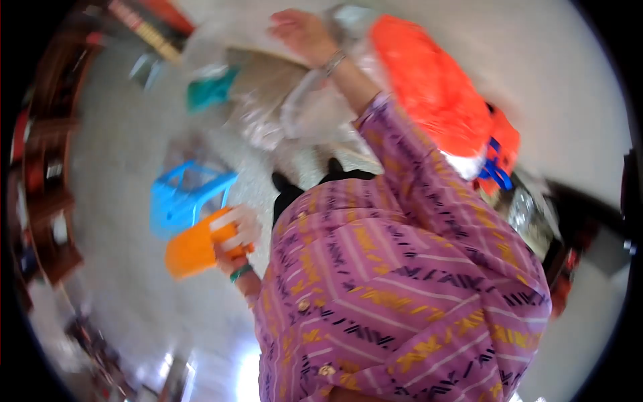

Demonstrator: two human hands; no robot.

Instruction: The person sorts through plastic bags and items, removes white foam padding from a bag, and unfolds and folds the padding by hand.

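My left hand (234, 248), with a green band at the wrist, is wrapped round an orange plastic container (191, 251) on the left. Something white and blurred shows between the hand and the container. My right hand (301, 33) reaches far forward at the top, blurred, its fingers apart and nothing visible in them. Below it lie clear plastic wrapping (311, 110) and a brown sheet or sack (271, 77). Right of that forearm is a large orange-red bag (429, 87). A light blue plastic stool (184, 197) stands just beyond the orange container.
Brown shelves (50, 164) line the far left. A teal item (211, 90) lies beside the plastic, and a dark box with lettering (147, 30) is at the top left. Blue straps (495, 167) hang by the orange-red bag. Dark furniture (569, 221) is at the right.
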